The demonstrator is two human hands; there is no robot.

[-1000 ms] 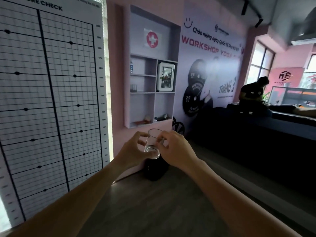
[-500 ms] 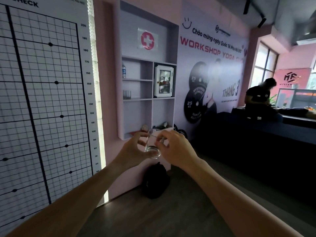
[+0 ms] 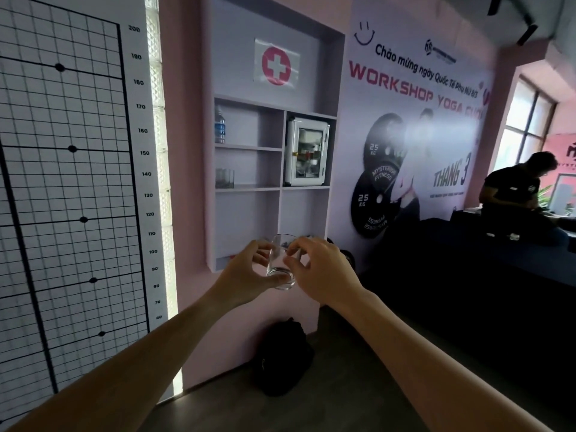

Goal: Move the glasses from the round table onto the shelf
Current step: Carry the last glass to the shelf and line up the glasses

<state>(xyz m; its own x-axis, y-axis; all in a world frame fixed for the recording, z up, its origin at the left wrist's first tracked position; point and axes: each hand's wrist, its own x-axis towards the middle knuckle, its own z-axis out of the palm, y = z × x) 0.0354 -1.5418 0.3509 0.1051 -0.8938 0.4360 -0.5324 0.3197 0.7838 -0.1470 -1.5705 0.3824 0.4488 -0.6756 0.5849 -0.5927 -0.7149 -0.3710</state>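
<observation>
I hold a clear drinking glass [image 3: 281, 265] upright in front of me, at about the height of the shelf's bottom edge. My left hand [image 3: 246, 272] grips it from the left and my right hand [image 3: 321, 269] from the right. The recessed wall shelf [image 3: 249, 188] is straight ahead, with several compartments. Other glasses [image 3: 225, 178] stand at the left end of its middle-left compartment. The round table is out of view.
A water bottle [image 3: 220, 126] stands in the shelf's upper-left compartment, a white first-aid cabinet [image 3: 307, 152] in the upper-right one. A black bag [image 3: 282, 357] lies on the floor below the shelf. A person [image 3: 511, 188] stands at a dark counter [image 3: 514, 254] on the right.
The shelf has grown larger and nearer in view as I walked toward it. Both hands keep the same hold on the glass, now raised in front of the shelf's bottom edge.
</observation>
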